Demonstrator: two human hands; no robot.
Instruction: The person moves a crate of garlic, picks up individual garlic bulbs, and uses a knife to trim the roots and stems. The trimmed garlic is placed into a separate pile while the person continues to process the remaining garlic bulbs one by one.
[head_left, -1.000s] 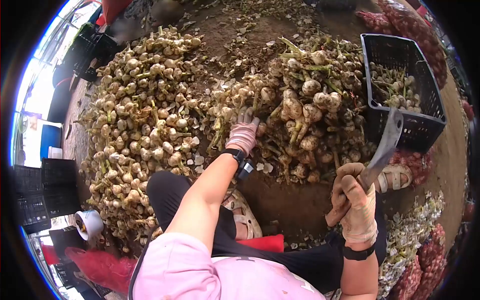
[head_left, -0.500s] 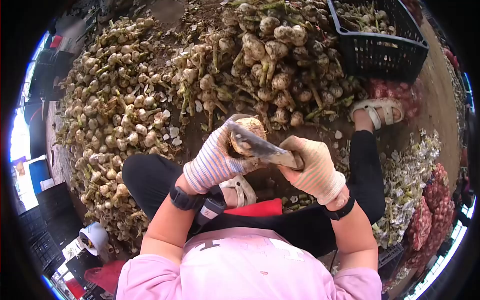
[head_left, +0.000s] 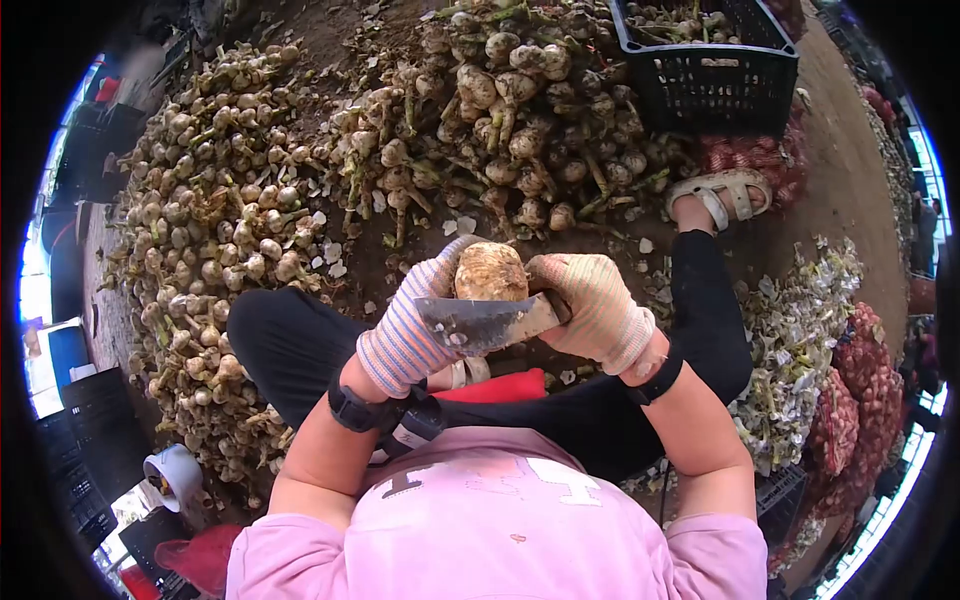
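Striped knit gloves cover both hands, which meet at the centre of the view around one brown-skinned garlic bulb [head_left: 490, 268]. The left hand [head_left: 410, 325] is curled round the bulb's 9 o'clock side, clamped on it; its thumb is hard to make out behind the blade. The right hand [head_left: 592, 308] is closed on the near end of a knife [head_left: 485, 324], its fingers close to the bulb's 3 o'clock side. The dark, stained blade lies across the bulb's lower part, at 6 o'clock, pointing toward 9 over the left glove.

Taking the held bulb as the middle of the dial, a heap of larger garlic [head_left: 525, 145] with stalks sits at 12 o'clock, and a wider heap of garlic [head_left: 215, 240] spreads from 9 to 10. Between 1 and 2 stands a black plastic crate [head_left: 710, 90] with some garlic inside. Close below it, at 2 o'clock, are a red mesh bag [head_left: 780, 160] and a foot in a pale sandal [head_left: 735, 197]. Pale papery scraps [head_left: 795, 365] are piled between 3 and 4, beside full red mesh sacks [head_left: 865, 400]. Something red [head_left: 500, 387] shows at 6, and a white tub [head_left: 175, 476] is at 8.
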